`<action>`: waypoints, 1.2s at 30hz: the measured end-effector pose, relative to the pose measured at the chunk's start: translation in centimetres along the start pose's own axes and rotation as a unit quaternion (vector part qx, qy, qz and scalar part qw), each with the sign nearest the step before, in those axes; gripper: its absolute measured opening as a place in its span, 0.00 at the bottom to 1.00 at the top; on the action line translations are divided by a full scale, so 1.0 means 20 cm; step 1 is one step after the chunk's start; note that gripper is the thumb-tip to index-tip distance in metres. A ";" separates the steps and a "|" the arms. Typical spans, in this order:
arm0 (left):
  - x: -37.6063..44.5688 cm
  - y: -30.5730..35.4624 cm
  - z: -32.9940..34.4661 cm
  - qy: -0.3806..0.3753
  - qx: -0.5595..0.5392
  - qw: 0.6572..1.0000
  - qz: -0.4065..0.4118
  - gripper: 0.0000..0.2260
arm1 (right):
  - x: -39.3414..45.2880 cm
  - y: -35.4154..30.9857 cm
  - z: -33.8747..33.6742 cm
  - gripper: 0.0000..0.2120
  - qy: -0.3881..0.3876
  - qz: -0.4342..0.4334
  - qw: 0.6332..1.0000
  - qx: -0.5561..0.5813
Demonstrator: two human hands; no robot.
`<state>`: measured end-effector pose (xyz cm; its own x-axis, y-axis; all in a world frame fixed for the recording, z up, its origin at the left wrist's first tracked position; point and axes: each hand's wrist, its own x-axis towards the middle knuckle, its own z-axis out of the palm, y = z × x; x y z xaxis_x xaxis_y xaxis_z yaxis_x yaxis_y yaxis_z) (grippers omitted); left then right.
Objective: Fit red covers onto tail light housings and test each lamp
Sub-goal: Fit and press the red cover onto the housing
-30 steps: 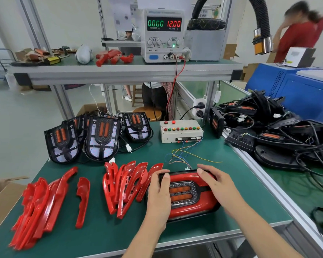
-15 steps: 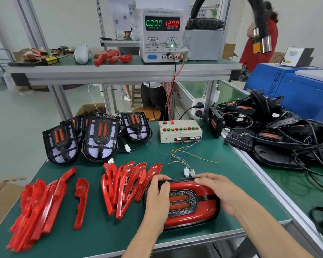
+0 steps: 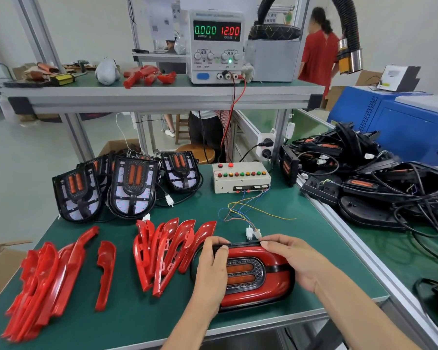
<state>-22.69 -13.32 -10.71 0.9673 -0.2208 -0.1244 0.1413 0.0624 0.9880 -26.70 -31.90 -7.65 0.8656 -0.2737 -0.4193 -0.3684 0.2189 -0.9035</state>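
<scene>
A tail light [image 3: 253, 276] with red covers and an amber centre lies near the front edge of the green bench [image 3: 301, 218]. My left hand [image 3: 211, 263] grips its left end, fingers curled over the top rim. My right hand [image 3: 292, 258] grips the top right rim, fingertips by two white connectors [image 3: 253, 233] on coloured wires. Loose red covers [image 3: 167, 251] stand in a row to the left, with more [image 3: 46, 276] piled further left. Bare black housings [image 3: 132, 188] lean at the back left.
A beige test box [image 3: 240, 176] with coloured buttons sits behind the lamp, wired to a power supply [image 3: 216, 46] on the shelf reading 0.000 and 12.00. A heap of black lamps with cables [image 3: 359, 178] fills the right bench. A person in red [image 3: 319, 51] stands behind.
Both hands slid from lying on the lamp's face to gripping its top rim. The lamp was drawn a little toward me, and the white connectors now show behind it.
</scene>
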 end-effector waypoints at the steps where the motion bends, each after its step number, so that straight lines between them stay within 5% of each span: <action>1: 0.00 0.00 0.00 -0.002 0.001 1.000 -0.003 0.11 | 0.00 0.00 0.00 0.03 0.004 -0.001 1.000 -0.006; 7: 0.00 0.01 -0.02 -0.014 0.000 1.000 -0.019 0.12 | -0.02 -0.02 -0.03 0.19 -0.071 -0.013 0.997 -0.015; 12: 0.01 -0.01 -0.03 -0.015 -0.088 0.993 -0.078 0.15 | -0.02 -0.01 -0.13 0.16 -0.148 -0.031 0.988 0.042; 36: 0.01 0.00 -0.05 -0.022 -0.092 0.994 -0.061 0.14 | -0.03 0.01 -0.07 0.18 -0.103 0.038 0.987 0.116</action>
<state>-22.35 -12.41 -10.81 0.9307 -0.2805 -0.2349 0.2979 0.2084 0.9316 -27.72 -33.08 -7.78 0.8983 -0.0568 -0.4358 -0.3678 0.4457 -0.8162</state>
